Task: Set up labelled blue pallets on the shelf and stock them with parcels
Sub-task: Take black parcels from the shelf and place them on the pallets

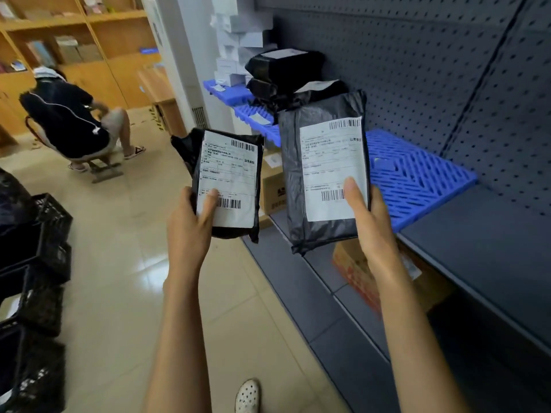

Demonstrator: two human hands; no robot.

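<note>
Left grip (190, 225) clasps small parcel (229, 174); right grip (372, 225) clasps large parcel (328, 162). Both upright, labels toward camera. On shelf (477, 242) just behind, blue pallet (417, 180); farther pallet (253, 114) bears black parcels (283, 70).

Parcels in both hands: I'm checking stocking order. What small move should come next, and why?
Probably lay the larger parcel, gripped by the right hand, on the near pallet: it lies just behind that parcel with no parcels showing on it, while the far pallets already carry black bags. The left hand and its smaller parcel can follow.
</note>
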